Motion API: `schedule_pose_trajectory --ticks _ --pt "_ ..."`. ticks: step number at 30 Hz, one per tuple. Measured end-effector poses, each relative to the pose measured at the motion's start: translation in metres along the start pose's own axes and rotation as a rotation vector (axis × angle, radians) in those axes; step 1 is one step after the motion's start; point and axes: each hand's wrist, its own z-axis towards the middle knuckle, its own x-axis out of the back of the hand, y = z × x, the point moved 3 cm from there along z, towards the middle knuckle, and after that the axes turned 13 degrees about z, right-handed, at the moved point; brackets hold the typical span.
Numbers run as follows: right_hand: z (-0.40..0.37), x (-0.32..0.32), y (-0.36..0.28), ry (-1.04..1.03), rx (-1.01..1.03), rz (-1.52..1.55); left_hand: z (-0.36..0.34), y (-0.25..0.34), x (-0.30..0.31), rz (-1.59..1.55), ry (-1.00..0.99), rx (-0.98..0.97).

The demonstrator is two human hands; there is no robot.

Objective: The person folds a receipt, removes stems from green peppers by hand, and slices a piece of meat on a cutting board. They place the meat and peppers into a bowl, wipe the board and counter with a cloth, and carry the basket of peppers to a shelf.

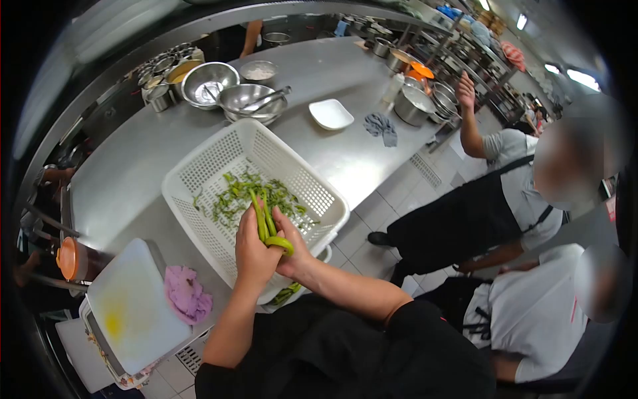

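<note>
Green Stalks (261, 211) Being Gripped Over a White Basket (320, 193)

The left hand (253, 243) is closing its curled fingers round the green stalks, and the right hand (291, 245) is pressing in from the other side, its thumb lying close along them; the far fingertips are hiding behind the bunch, so how tightly they are squeezing is hard to judge. The stalks are pointing up and away from the wearer, with one thick end curving out below the hands (a bright green hook).

Beneath, loose leafy pieces (234, 194) are lying across the floor of the white basket, which is resting on the steel table (119, 176). More greens (286, 292) are showing below its near corner. To the left, a purple cloth (189, 296) is lying on the edge of a yellow-stained cutting board (136, 292). Beyond the basket, metal bowls (240, 102) and a white dish (331, 114) are standing. At the right, two co-workers are standing, one raising a hand (466, 92).
</note>
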Motion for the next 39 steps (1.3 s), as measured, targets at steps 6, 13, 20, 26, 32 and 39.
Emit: schedule_pose_trajectory --ticks 6,13,20,26,32,39 --pt "-0.065 -0.025 -0.040 0.183 0.267 -0.122 -0.014 0.054 -0.018 0.156 0.012 -0.413" --pt "-0.135 0.050 -0.086 0.324 0.403 0.052 -0.058 0.083 -0.101 0.073 -0.242 -0.545" --pt "-0.155 0.226 -0.097 0.364 0.101 0.084 -0.151 -0.006 -0.228 0.045 -0.701 -0.075" --pt "-0.105 0.288 -0.079 0.481 -0.101 -0.123 -0.173 -0.076 -0.240 0.094 -0.521 0.268" --pt "-0.007 0.299 -0.061 0.313 -0.096 -0.321 -0.136 -0.139 -0.206 0.417 -0.257 0.434" --pt "0.002 0.296 -0.081 0.397 0.421 -1.489 -0.135 -0.194 -0.212 0.607 -0.165 0.383"
